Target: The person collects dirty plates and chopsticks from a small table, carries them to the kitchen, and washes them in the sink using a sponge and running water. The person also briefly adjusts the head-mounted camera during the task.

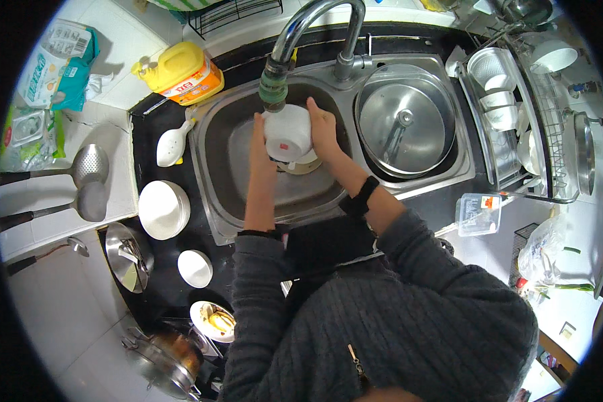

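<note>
My left hand (pixel 259 151) and my right hand (pixel 323 130) hold a white bowl (pixel 287 135) between them, tilted so its underside with a red mark shows. It is right below the nozzle of the chrome faucet (pixel 274 85), over the left basin of the stainless steel sink (pixel 241 196). Whether water runs is not plain. Under the bowl, another pale dish (pixel 304 167) shows in the basin, partly hidden. A black band is around my right wrist.
Left of the sink are a yellow detergent jug (pixel 183 70), a white slotted spoon (pixel 172 146), stacked white bowls (pixel 162 210) and a single bowl (pixel 195 269). A steel pot (pixel 407 125) fills the right basin. A dish rack (pixel 537 115) stands at right.
</note>
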### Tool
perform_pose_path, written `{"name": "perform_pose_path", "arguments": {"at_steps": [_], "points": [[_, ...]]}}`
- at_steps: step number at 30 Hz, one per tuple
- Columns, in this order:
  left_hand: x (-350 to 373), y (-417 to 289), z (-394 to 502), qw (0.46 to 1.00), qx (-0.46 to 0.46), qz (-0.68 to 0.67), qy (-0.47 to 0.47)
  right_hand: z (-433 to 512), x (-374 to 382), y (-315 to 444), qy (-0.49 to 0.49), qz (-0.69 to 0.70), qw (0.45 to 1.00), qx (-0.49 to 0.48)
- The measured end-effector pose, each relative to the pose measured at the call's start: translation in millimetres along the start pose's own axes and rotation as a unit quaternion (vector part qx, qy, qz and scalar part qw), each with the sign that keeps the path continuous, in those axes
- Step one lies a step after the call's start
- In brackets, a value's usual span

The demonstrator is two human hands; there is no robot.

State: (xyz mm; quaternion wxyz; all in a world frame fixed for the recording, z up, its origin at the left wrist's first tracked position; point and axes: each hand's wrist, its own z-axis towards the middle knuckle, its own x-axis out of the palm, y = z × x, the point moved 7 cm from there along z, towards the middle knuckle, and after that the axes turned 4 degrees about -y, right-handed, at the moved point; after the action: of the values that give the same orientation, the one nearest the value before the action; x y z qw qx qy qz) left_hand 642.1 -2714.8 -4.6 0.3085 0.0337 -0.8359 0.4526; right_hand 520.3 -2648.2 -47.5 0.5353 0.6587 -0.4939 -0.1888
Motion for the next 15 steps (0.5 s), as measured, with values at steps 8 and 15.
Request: {"name": "perform_pose_path", "arguments": {"at_steps": [8,15], "points": [[-27,-30,-27,0.916,0.114,0.354,-0.152,-47,-1,-33,0.092,-0.063,0.968,0.223],[26,-20,-85,0.674,0.444,0.579,0.122,-43,12,-16,0.201,-0.092,0.945,0.241]]}}
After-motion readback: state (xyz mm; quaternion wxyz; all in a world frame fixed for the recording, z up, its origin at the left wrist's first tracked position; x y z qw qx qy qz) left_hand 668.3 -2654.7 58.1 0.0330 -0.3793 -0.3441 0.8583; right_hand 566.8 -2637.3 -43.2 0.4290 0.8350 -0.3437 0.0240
